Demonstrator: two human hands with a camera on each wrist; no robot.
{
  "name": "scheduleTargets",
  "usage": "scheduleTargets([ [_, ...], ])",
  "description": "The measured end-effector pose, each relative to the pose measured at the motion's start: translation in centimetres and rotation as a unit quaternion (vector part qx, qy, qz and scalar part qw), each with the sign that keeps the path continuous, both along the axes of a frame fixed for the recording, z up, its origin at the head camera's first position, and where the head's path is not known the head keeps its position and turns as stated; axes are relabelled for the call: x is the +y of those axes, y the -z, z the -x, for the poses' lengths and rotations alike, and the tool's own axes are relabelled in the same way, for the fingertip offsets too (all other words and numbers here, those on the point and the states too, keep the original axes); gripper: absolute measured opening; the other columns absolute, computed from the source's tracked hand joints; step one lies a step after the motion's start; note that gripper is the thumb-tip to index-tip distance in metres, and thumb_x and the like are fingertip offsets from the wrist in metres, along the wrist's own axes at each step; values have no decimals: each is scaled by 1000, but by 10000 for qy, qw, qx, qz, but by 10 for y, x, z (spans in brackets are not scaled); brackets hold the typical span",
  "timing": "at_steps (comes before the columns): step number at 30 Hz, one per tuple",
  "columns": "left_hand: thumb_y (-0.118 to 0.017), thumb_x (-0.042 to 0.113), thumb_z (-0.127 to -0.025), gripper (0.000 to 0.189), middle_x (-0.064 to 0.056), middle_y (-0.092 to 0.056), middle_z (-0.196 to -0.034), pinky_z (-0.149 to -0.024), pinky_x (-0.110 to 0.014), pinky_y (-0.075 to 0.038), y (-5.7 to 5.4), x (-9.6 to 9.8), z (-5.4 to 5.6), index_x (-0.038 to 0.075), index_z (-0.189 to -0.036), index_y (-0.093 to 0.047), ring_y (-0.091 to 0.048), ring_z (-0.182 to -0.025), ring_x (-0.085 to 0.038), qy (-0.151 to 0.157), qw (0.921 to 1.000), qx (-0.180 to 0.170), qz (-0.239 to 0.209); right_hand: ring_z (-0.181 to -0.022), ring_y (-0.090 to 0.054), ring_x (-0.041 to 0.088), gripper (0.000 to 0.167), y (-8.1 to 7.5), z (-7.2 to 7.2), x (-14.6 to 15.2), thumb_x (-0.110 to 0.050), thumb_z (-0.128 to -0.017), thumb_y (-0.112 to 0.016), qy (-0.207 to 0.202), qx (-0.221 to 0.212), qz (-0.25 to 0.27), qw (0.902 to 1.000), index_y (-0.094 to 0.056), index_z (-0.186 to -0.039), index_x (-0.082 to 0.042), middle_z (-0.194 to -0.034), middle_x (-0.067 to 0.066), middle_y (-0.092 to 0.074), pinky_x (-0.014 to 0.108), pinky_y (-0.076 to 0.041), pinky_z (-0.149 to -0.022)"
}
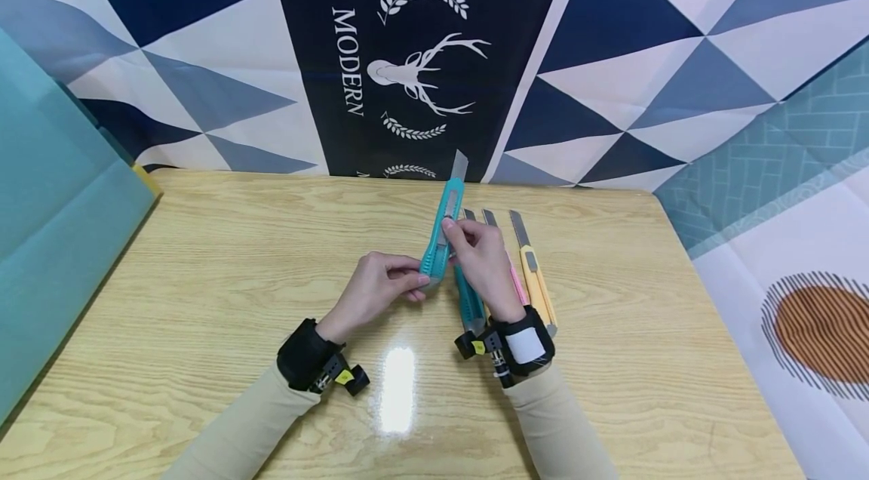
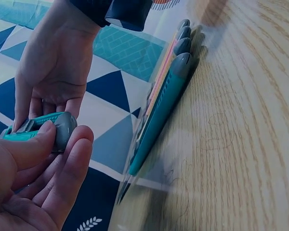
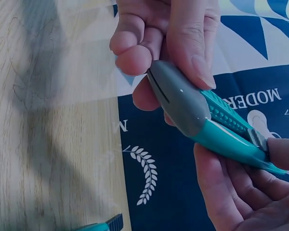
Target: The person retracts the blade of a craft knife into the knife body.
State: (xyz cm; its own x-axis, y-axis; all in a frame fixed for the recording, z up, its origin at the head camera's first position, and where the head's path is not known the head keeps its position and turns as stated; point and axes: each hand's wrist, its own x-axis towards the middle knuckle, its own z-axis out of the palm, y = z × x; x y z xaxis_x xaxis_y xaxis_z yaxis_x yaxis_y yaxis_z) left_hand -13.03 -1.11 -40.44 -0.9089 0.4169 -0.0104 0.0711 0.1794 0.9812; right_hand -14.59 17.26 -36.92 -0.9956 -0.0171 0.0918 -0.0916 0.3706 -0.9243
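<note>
Both hands hold a teal utility knife (image 1: 434,253) with a grey end cap, tilted above the table, its blade extended toward the back wall. Thumb and fingers of my left hand (image 1: 373,285) pinch it at the end cap; the left wrist view shows that grey cap (image 2: 65,131) close up. My right hand (image 1: 485,261) grips the body farther up, its thumb at the slider (image 3: 258,139). Below the right hand lies a second teal utility knife (image 1: 470,305), partly covered by the wrist. Beside it are a pink knife (image 1: 517,281), mostly hidden, and a yellow knife (image 1: 534,280).
The knives lie side by side on a wood-grain table (image 1: 224,253), blades pointing to the back. A patterned cloth (image 1: 299,87) with a deer print hangs behind the table's far edge. A teal panel (image 1: 61,223) stands along the left side.
</note>
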Motion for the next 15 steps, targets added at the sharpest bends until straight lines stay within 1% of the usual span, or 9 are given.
scheduleTargets([
  [2,-66,9,-93,24,-24,-75,-96,-73,-38,-63,0,0,-1,-5,-113,-70,-75,-77,-32,30,10000,16,-34,-64,-66,16,37,1,0,0,-28,-102,-55,4,78,-23,10000,-72,-88,1,-78,19,-70,54,-60,-68],
  [5,-66,8,-93,24,-24,-75,-97,-72,-38,-63,0,0,-1,-6,-112,-70,-75,-76,-31,72,10000,31,-62,-64,-66,30,37,2,-1,0,-27,-102,-55,2,223,-121,9997,-72,-83,0,-73,19,-69,51,-59,-63],
  [6,-67,8,-93,24,-24,-75,-97,-71,-38,-63,0,0,-1,-6,-112,-70,-75,-75,-29,64,10000,16,-66,-64,-65,35,37,2,-1,0,-26,-102,-55,-3,265,-147,9995,-72,-82,1,-72,19,-68,50,-59,-61],
  [8,-67,8,-93,23,-24,-75,-96,-71,-37,-63,1,-1,-1,-6,-112,-70,-76,-74,-28,78,9999,31,-73,-64,-64,41,37,2,-2,-1,-25,-102,-56,-14,357,-216,9991,-71,-81,1,-70,18,-67,42,-58,-56],
  [12,-66,7,-93,23,-24,-75,-97,-71,-36,-63,4,-1,-2,-6,-111,-70,-75,-75,-29,116,9999,45,-70,-61,-62,40,34,2,-2,-1,-23,-101,-57,-16,443,-311,9985,-73,-83,0,-68,17,-67,24,-47,-48],
  [13,-66,7,-93,23,-24,-75,-97,-71,-36,-63,4,-1,-2,-6,-111,-70,-75,-75,-29,125,9999,39,-68,-60,-61,38,33,2,-2,-1,-23,-101,-57,-18,453,-352,9983,-73,-84,-1,-67,16,-67,21,-42,-47],
  [15,-66,8,-94,22,-24,-75,-97,-71,-37,-63,4,-1,-2,-5,-111,-70,-75,-75,-29,124,9999,10,-62,-56,-58,31,32,2,-2,-2,-23,-101,-58,-17,450,-414,9981,-73,-84,-2,-67,17,-65,20,-35,-46],
])
